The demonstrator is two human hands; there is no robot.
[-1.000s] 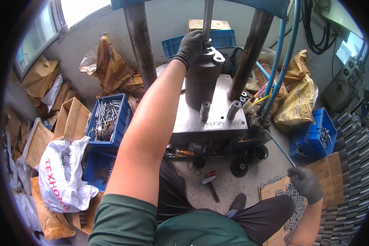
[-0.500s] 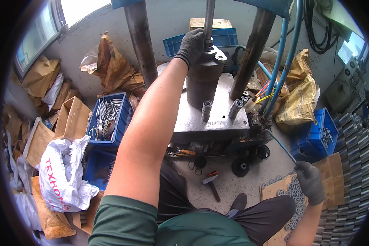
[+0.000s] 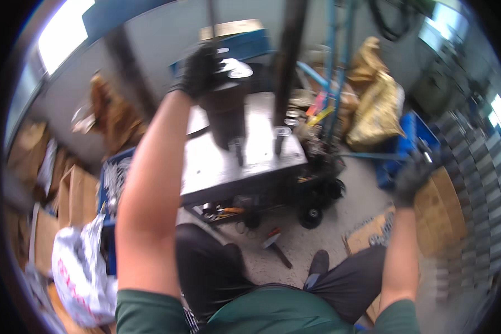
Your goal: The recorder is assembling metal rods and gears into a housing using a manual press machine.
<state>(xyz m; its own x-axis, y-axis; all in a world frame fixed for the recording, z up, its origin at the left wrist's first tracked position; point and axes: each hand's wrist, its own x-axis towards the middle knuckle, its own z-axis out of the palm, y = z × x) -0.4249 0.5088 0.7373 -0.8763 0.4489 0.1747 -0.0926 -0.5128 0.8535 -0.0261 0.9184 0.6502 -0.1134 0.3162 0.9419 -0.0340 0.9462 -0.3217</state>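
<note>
My left hand (image 3: 197, 69), in a dark glove, is curled at the top of a dark metal cylinder (image 3: 226, 114), beside the thin upright rod (image 3: 211, 19) of a press. Blur hides what its fingers hold. A pale ring-shaped piece (image 3: 240, 70) lies on the cylinder's top, right of the hand. The cylinder stands on the press's shiny metal table (image 3: 256, 153), with a small upright bearing-like part (image 3: 237, 150) near its front. Out to the right, my gloved right hand (image 3: 411, 179) is closed at the end of a thin blue-grey lever (image 3: 367, 155), which lies nearly level.
A hammer (image 3: 277, 249) lies on the floor near my feet. Left are a blue bin (image 3: 110, 186) of metal rods and a white sack (image 3: 78, 273). Behind the right hand are another blue bin (image 3: 409, 133) and stacked metal parts (image 3: 467, 178). Cardboard (image 3: 367, 234) holds metal rings.
My view has swung, so the press sits further left and blurred. My right hand has risen with the lever's end, and the lever has gone from sloping down to nearly level. My left hand stays at the cylinder's top.
</note>
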